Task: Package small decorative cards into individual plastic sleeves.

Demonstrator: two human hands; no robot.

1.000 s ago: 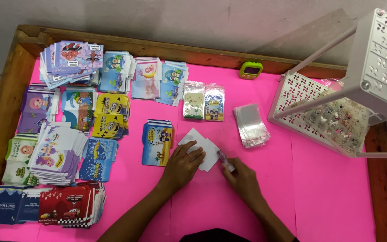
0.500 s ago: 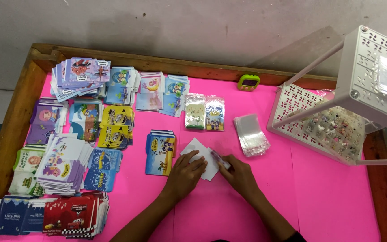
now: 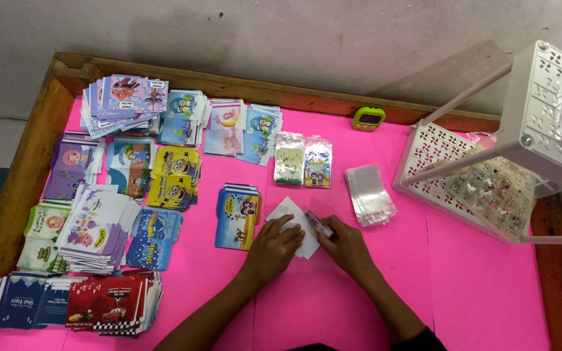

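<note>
A white paper [image 3: 289,213] lies on the pink table top [image 3: 333,305] near the middle. My left hand [image 3: 276,247] rests flat on its lower part, fingers pressing it down. My right hand [image 3: 345,244] is just to the right and pinches a small pinkish item [image 3: 318,223] at the paper's right edge. A stack of blue and yellow cartoon cards [image 3: 237,216] lies just left of the paper. A pile of clear plastic sleeves [image 3: 369,194] lies to the upper right of my right hand.
Many stacks of printed cards [image 3: 118,195] fill the left half. Two filled packets [image 3: 304,160] lie behind the paper. A green timer [image 3: 368,118] sits at the back. A white perforated rack [image 3: 489,188] with small trinkets stands at the right. A wooden rim [image 3: 14,195] borders the table.
The camera view has shifted, so everything sits lower and further right in the picture. My hands stay on the white paper, with the right hand's fingers working at its edge.
</note>
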